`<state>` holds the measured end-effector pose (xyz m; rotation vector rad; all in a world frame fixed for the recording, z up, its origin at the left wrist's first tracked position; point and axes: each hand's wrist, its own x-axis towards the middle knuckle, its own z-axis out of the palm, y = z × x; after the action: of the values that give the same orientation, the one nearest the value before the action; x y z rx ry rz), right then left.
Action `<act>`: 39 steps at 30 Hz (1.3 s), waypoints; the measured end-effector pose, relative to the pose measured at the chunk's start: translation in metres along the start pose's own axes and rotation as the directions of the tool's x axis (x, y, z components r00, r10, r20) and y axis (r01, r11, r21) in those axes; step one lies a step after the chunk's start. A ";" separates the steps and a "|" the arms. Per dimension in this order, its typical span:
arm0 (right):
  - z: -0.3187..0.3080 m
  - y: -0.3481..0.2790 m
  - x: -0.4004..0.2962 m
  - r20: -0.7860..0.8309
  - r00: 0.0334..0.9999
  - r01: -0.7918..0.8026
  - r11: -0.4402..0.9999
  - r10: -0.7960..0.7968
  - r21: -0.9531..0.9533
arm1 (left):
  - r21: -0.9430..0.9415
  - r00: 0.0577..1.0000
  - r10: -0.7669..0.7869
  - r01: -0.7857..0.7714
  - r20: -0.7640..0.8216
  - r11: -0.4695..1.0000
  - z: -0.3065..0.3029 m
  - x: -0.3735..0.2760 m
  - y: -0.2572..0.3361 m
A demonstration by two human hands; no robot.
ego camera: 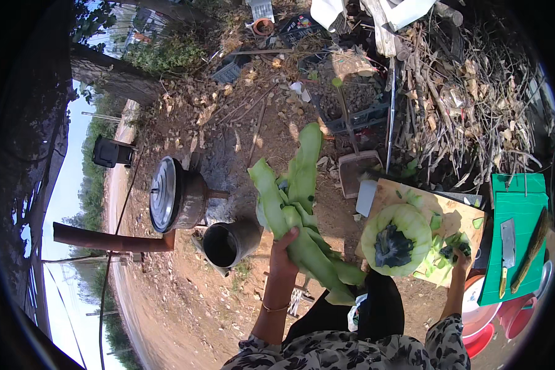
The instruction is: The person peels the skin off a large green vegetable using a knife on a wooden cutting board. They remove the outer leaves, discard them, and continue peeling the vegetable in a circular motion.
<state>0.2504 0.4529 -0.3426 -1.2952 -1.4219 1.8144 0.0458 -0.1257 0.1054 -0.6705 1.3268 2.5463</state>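
My left hand (284, 256) grips a bundle of long, curved rind strips (300, 231), their pale green inner sides showing. A large round gourd or squash (421, 231), mostly peeled, sits on a wooden cutting board (388, 189). A jagged patch of dark green rind (394, 247) still covers one end of it. At the board's near right side, my right hand (461, 262) has its fingers on some dark green rind scraps (455, 244); other small peelings (436, 221) lie around them. How firmly the right hand holds the scraps is partly hidden.
Right of the board, a cleaver (508, 245) and a wooden stick (532, 249) lie on a green sheet (488, 282). Red basins (478, 340) stand below it. Leftward are a black bucket (247, 240) and a lidded pot (164, 194) on a stove. Brushwood (471, 101) is piled beyond.
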 end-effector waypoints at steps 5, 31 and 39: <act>-0.035 -0.064 -0.179 0.349 0.848 -0.459 0.881 0.398 0.112 | -0.014 0.982 -0.039 0.037 -0.183 0.999 -0.074 -0.057 0.046; 0.220 -0.227 -0.400 0.736 0.643 -0.525 0.822 0.213 0.221 | -0.252 0.915 0.230 -0.321 -0.332 0.913 -0.318 -0.112 0.256; 0.399 -0.268 -0.407 0.737 0.576 -0.553 0.833 0.353 0.033 | -0.222 0.818 0.372 -0.500 -0.439 0.837 -0.323 -0.060 0.311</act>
<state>0.0255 0.0243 0.0611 -0.8862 -1.1421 2.9953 0.0818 -0.5666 0.1996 -1.0781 1.2971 3.1943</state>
